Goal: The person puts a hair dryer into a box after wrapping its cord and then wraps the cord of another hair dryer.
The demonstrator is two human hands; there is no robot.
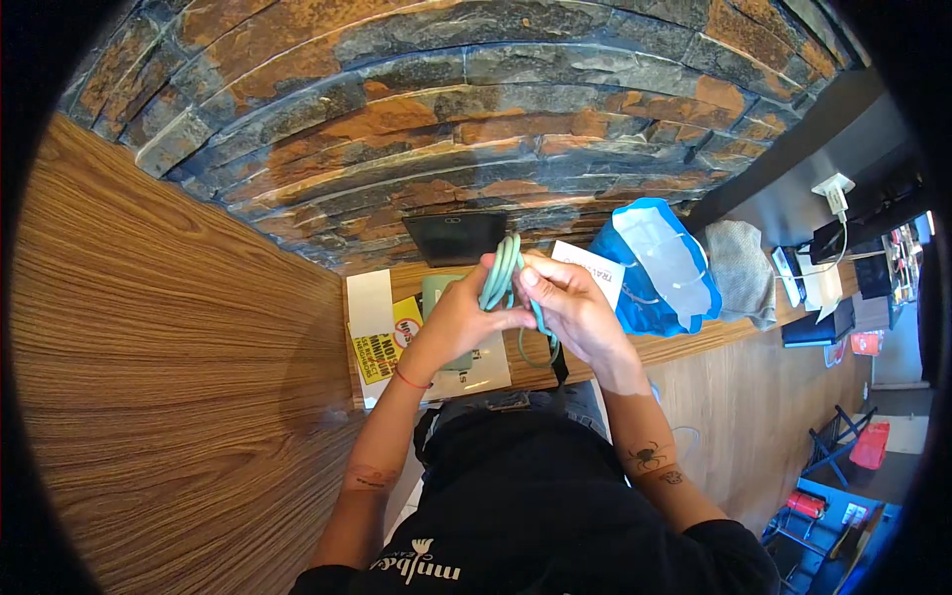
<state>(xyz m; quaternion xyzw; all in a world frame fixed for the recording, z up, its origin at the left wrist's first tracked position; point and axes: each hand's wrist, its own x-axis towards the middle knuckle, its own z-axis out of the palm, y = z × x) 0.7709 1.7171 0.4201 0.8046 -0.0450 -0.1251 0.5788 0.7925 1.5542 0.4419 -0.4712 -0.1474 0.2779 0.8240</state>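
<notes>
A mint-green cord (503,277), looking like a cable, is wound into several loops between my hands, above a narrow wooden counter. My left hand (462,318) grips the coil, the loops passing around its fingers. Close on the right, my right hand (579,306) pinches the cord with thumb and fingers. A loose loop hangs below the palms; the cord's ends cannot be made out. Behind the coil, a dark tablet-like panel (450,239) leans against the stone wall. Partly hidden under my left hand lies a green flat item (437,286).
Papers and a yellow printed sign (378,357) lie at the counter's left end, beside a wood-grain panel (186,320). To the right stand a white printed card (595,266), a blue bag (632,297) and a grey cloth (740,271). A white plug (836,195) trails a cable.
</notes>
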